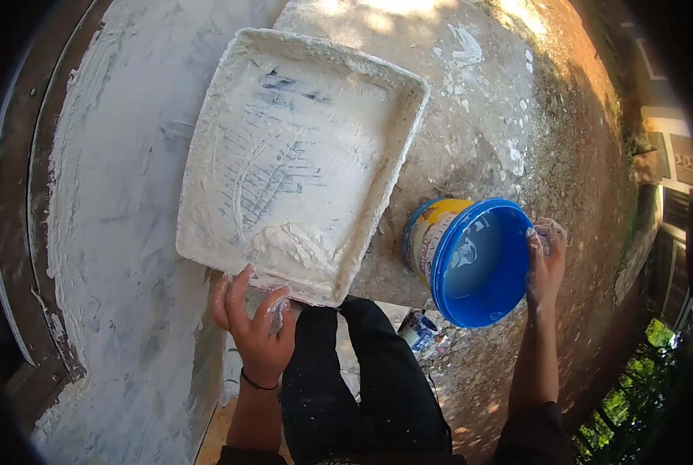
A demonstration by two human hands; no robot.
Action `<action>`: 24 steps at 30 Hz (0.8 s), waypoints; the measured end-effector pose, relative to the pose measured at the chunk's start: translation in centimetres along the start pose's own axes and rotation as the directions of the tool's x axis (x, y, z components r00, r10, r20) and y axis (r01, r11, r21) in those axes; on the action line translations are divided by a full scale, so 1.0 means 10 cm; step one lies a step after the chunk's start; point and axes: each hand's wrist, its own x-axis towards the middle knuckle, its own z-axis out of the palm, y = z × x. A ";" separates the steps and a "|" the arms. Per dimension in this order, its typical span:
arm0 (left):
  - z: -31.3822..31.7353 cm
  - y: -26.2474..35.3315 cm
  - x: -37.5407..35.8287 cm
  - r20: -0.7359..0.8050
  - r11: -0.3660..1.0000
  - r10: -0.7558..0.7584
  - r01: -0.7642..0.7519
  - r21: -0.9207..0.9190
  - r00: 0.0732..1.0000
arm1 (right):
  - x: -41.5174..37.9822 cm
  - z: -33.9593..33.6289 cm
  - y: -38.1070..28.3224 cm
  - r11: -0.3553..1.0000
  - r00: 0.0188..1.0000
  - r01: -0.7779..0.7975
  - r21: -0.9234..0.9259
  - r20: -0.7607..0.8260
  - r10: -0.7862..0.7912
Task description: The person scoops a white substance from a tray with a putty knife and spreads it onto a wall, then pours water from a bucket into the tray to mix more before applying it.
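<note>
A large rectangular tray [300, 167], coated in whitish plaster-like paste, lies in front of me with a thicker lump near its lower edge. My left hand [257, 322] is just below the tray's lower left edge, fingers spread and smeared with white, with nothing in it. At the right, my right hand [546, 260] grips the rim of a blue bucket [482, 263], fingers wrapped round its right side. The bucket is tilted, so its inside shows, with some cloudy pale liquid at the bottom. A yellow and white label covers its outer left side.
A white-smeared surface [129, 232] runs along the left beside a dark frame [44, 155]. A small paint-stained can [418, 332] is below the bucket. Splattered ground [478, 116] stretches behind, with greenery [633, 403] at lower right.
</note>
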 end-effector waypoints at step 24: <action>-0.31 -0.62 0.09 -0.006 0.968 -0.118 0.114 -0.222 0.993 | -0.88 1.43 -2.11 0.857 0.583 0.511 0.059 0.709 -0.397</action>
